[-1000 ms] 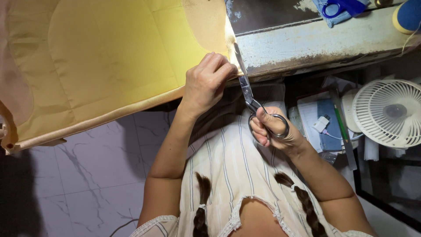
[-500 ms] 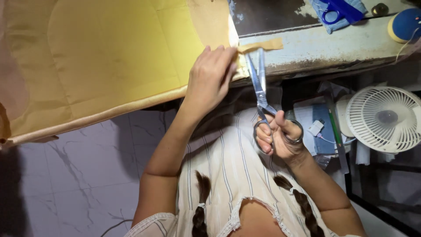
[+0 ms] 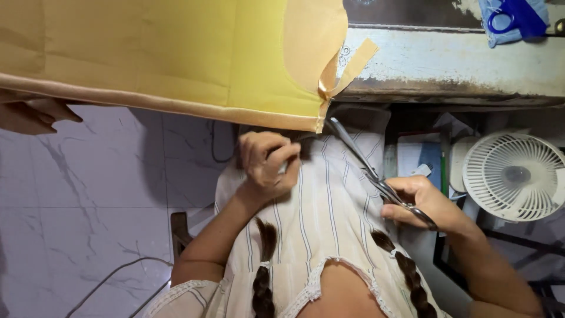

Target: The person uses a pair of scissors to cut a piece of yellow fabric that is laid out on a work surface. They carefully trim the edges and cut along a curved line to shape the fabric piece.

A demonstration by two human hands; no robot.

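Note:
A large sheet of yellow-tan fabric (image 3: pixel 176 53) lies on a worn pale table (image 3: pixel 447 65), its edge hanging toward me, with a narrow cut strip (image 3: pixel 353 65) folded back at its right corner. My right hand (image 3: pixel 424 203) grips metal scissors (image 3: pixel 359 159); their blades are together and point up-left toward the fabric's lower corner. My left hand (image 3: pixel 268 165) is loosely curled in front of my striped shirt (image 3: pixel 329 224), below the fabric edge. I cannot tell whether it holds anything.
A small white fan (image 3: pixel 515 176) stands low at the right. Blue-handled scissors (image 3: pixel 512 17) rest on blue cloth at the table's far right. Another person's fingers (image 3: pixel 35 115) show at the left edge under the fabric. A cable (image 3: pixel 112 277) runs over the marble floor.
My left hand has left the fabric and dropped toward my chest. The scissors have drawn back from the cut, lower and to the right. The cut strip now hangs free.

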